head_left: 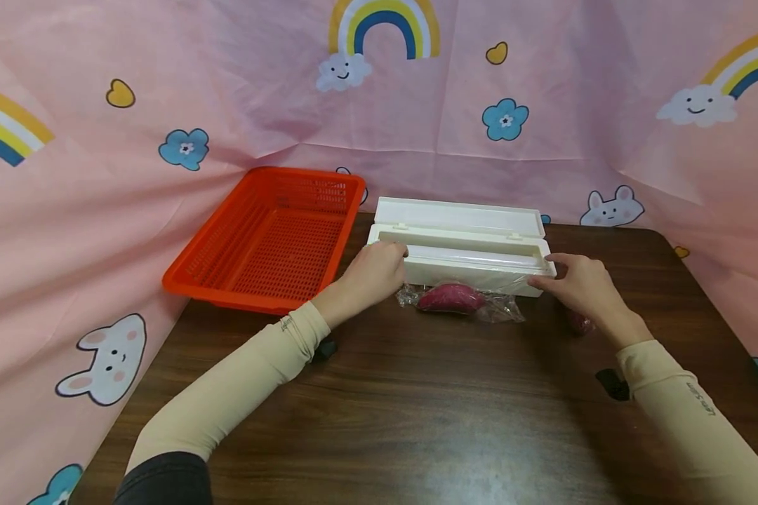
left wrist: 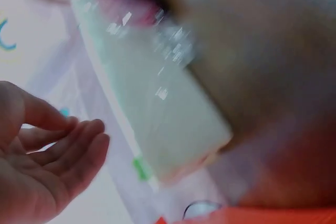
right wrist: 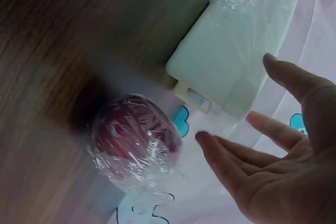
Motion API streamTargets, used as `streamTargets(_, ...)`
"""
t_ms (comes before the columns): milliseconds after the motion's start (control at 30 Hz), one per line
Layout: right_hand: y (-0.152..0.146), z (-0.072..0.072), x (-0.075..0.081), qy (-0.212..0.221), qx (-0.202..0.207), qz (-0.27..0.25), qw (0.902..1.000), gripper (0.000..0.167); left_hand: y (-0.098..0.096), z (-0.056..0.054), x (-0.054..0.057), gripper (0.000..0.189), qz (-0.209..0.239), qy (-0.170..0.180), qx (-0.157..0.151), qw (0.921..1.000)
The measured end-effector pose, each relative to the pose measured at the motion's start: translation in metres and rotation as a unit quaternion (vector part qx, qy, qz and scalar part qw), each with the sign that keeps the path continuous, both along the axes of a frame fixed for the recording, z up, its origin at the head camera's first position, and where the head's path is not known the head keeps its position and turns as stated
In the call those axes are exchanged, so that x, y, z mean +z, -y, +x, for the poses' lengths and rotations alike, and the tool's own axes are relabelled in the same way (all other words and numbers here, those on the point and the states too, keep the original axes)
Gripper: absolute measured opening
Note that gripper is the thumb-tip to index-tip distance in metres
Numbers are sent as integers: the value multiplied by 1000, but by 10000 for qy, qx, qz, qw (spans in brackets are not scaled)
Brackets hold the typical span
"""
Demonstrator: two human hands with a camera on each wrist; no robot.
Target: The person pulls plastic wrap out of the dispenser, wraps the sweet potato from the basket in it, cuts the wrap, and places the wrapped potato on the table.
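A white cling film box [head_left: 474,270] lies with its lid [head_left: 457,216] raised, and a roll of clear film [head_left: 470,256] shows inside. At the box's left end is my left hand [head_left: 375,268], thumb and fingertips brought together; I cannot tell whether film is between them. My right hand [head_left: 577,284] is at the right end, its thumb at the front wall and a finger near the top edge, spread apart. Clear film clings to the front wall. Before the box lies a film-wrapped, purplish-red oblong item [head_left: 451,299]. A rounded, dark red wrapped item [right wrist: 134,129] sits beside the right end, partly hidden in the head view.
An orange-red plastic basket [head_left: 347,238] with slotted walls stands left of the box. The brown wooden table [head_left: 417,407] runs toward me. Behind it hangs a pink printed cloth [head_left: 417,105].
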State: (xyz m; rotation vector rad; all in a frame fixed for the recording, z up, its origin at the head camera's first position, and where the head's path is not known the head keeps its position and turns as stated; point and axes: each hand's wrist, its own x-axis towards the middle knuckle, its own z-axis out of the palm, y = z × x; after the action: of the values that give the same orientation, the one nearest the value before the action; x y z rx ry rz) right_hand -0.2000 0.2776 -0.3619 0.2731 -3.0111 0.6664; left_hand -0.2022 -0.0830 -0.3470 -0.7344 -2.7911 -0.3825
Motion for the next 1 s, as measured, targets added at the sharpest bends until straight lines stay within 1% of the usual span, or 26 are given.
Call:
streamTargets(100, -3, -2, -1, 63, 62, -31, 10000, 68, 7, -11, 17, 27, -100, 359, 290, 9989)
streamTargets(200, -5, -4, -2, -64, 72, -106, 9999, 63, 14, -24, 30, 26, -519, 833, 511, 9939)
streamTargets(300, -5, -5, -4, -166, 118, -140, 9997, 59, 20, -36, 36, 17, -949, 1260, 656, 9853)
streamTargets(367, -5, -7, -5, -215, 185, -119, 9995, 58, 23, -41, 36, 11, -1176, 1415, 712, 9803)
streamTargets(400, -4, -7, -6, -248, 212, -101, 9994, 58, 23, -43, 35, 11, -1220, 1472, 731, 9788)
streamTargets(533, -4, -8, -8, -461, 252, -20, 9986, 53, 22, -50, 33, 11, -1369, 1503, 711, 9765)
streamTargets(600, -4, -9, -9, -566, 264, -40, 9980, 51, 21, -52, 31, 12, -1373, 1569, 741, 9752)
streamTargets(733, -4, -10, -9, -624, 304, -92, 9975, 49, 20, -55, 30, 19, -1358, 1571, 783, 9751)
streamTargets(767, -4, -10, -9, -600, 312, -101, 9977, 49, 21, -55, 30, 22, -1344, 1583, 770, 9752)
streamTargets(900, -5, -11, -10, -548, 307, -48, 9980, 49, 22, -54, 30, 22, -1322, 1532, 650, 9772)
streamTargets(1000, -5, -12, -11, -560, 332, -28, 9979, 48, 22, -53, 31, 20, -1336, 1507, 652, 9773)
